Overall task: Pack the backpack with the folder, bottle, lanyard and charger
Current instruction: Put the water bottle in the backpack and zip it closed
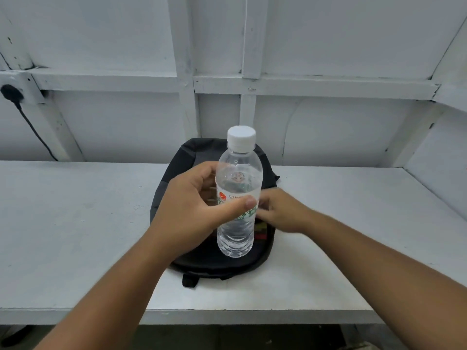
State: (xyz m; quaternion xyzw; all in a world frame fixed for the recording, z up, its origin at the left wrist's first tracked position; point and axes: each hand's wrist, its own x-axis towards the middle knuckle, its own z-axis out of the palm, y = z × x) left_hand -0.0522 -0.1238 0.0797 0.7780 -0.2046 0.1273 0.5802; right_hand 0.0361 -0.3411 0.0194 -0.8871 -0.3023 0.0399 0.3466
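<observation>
Left hand (192,208) wraps the clear bottle (237,178), upright, thumb across the label, over the black backpack (202,261) lying on the white table (75,223). Right hand (283,213) at the bottle's 3 o'clock, fingertips hidden behind it, can't tell if it's gripping. Black plug (11,93) on the wall, far 10 o'clock.

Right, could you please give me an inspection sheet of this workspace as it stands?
Surface: white table, paint scuffed.
Job's things: clear bottle, white cap on, held upright above the black backpack lying on the table; other items not seen.
Clutter: nothing seen.
Hands: left hand grips the bottle; right hand at the backpack, fingers hidden behind the bottle.
Cables: black plug in a wall socket at left, its cable running down behind the table.
Surroundings: white panelled wall.
</observation>
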